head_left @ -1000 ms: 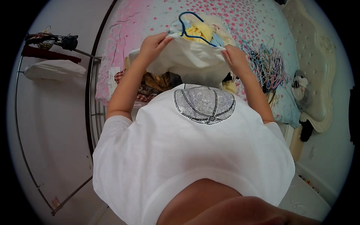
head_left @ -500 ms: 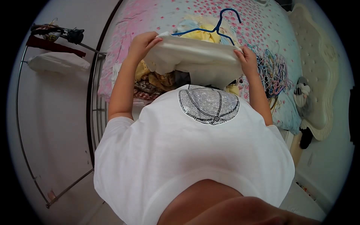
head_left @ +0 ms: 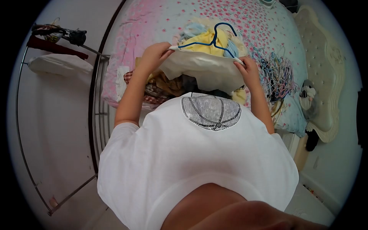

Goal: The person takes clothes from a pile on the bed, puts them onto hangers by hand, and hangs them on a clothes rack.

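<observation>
A blue clothes hanger (head_left: 214,41) is held up in front of me, its hook pointing away. From its arms hangs a cream-white garment (head_left: 203,69) of smooth cloth; its exact kind does not show. My left hand (head_left: 158,56) is closed on the garment's left upper corner, at the hanger's end. At the opposite corner, my right hand (head_left: 248,71) pinches the cloth by the hanger's other end. Just beyond the hanger lies a heap of yellow and pale blue clothes (head_left: 209,38). Brown and dark patterned clothes (head_left: 165,84) lie below the garment, partly hidden by it.
A tangle of coloured hangers (head_left: 278,74) lies on the flowered bedspread (head_left: 153,23) to the right. The tufted headboard (head_left: 324,76) stands at the far right. On the left is a metal clothes rack (head_left: 23,145) with a white cloth item (head_left: 59,63) hanging on it.
Both hands have come lower and closer to me with the garment and hanger. The cloth now sits lower on the hanger, and more of the blue arms shows.
</observation>
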